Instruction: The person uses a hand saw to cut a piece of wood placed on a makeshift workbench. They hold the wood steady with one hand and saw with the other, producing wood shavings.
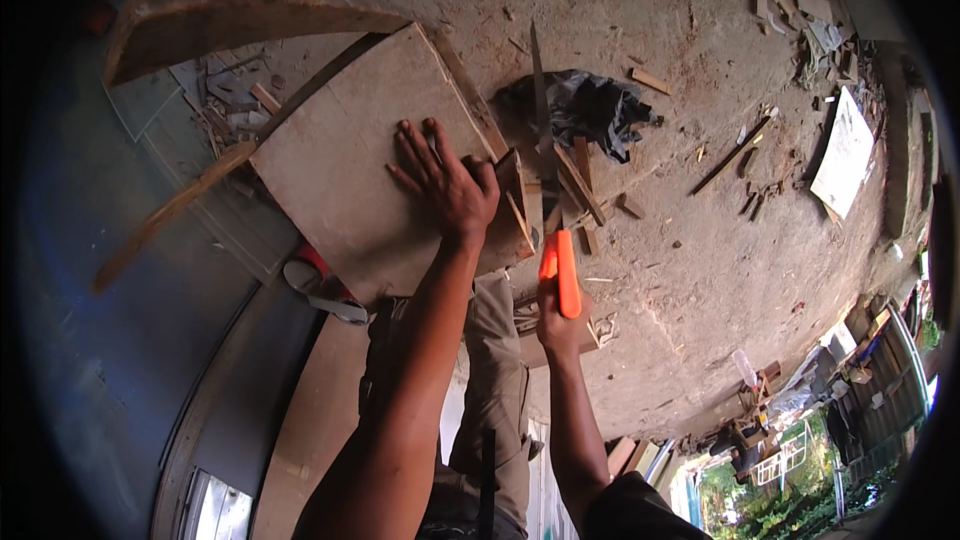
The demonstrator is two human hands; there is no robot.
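Your left hand lies palm down on the pale top of the low table, a little left of the middle of the frame. Its grip is wide: the fingers are spread flat on the surface, and the thumb side sits by a small piece of wood at the table's right edge. You cannot be shown here whether the palm presses on that piece, since the hand covers part of it.

Your right hand, just below the middle of the frame, has its grip closed around the orange handle of a saw. The saw stands to the right of the table, its blade pointing toward the top of the frame and narrowing to a tip. Whether the teeth touch any wood is not clear.

Behind the blade, a crumpled black plastic bag rests on the floor. Narrow wood strips lie below the bag, near the saw. In the upper left, a curved plank stretches toward the table's far corner, and a long slat slants down from its left side. A red roll-shaped thing is beside the table's lower left edge. A white sheet lies at the right of the frame.
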